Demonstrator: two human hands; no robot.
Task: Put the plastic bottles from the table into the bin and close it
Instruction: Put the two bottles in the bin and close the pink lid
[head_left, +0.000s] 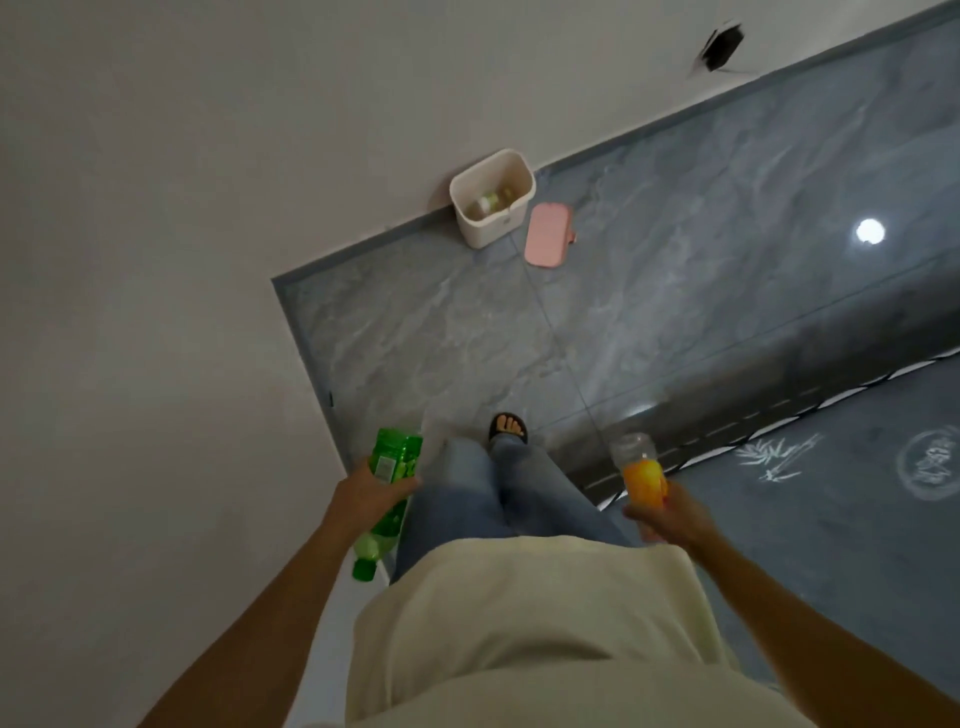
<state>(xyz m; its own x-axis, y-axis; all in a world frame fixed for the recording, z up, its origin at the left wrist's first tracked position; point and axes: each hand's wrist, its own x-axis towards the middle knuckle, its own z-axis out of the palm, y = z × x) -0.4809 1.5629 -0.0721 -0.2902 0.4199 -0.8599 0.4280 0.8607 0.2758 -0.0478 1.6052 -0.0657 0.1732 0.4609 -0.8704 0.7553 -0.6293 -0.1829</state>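
My left hand (371, 493) grips a green plastic bottle (395, 460) around its middle, cap end pointing down toward me. In my right hand (670, 514) is a clear plastic bottle with an orange label (641, 475), base pointing away. Ahead on the floor, against the wall, stands a white bin (480, 236) with no lid on it. Inside it lie bottles (488, 202). The bin's pink lid (548, 235) lies flat on the floor just right of it. Both hands are well short of the bin.
A white wall (182, 208) runs along the left and behind the bin. The grey marble floor (649, 312) stretches between me and the bin. A dark patterned rug (831, 493) lies at the right. My sandalled foot (508, 428) steps forward.
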